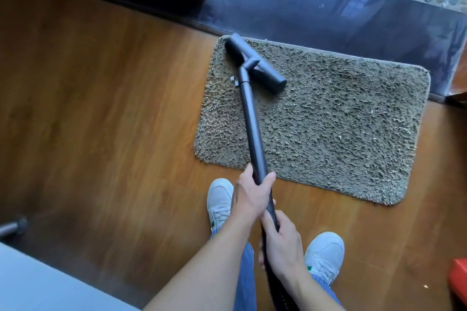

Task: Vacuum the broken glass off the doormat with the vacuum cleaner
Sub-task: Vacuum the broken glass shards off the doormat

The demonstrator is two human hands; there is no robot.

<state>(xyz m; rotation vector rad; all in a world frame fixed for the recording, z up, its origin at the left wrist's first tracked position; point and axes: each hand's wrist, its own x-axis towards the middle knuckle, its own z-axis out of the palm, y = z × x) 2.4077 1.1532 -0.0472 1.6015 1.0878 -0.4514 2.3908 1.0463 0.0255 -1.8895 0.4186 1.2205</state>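
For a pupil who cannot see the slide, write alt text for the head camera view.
A person's left hand and right hand grip the black tube of a vacuum cleaner, whose black T-shaped floor head rests on the far left corner of a shaggy grey-brown rectangular doormat on a brown wooden floor. Small pale glass shards lie beside the tube.

One doormat [328, 121]. One vacuum wand [252, 129], ending in one floor head [255, 63] at the mat's far left. Two grips on the wand: the left grip [252, 194] farther along it and the right grip [280, 245] nearer. Two pale shoes, a left shoe [219, 199] and a right shoe [326, 255]. Two small glass pieces [234, 81] lie just left of the wand. A few more pale specks [340, 137] on the mat's right half are too small to count surely. One red object [458, 283] at the near right edge. One grey tube end [12, 227] at the left edge.
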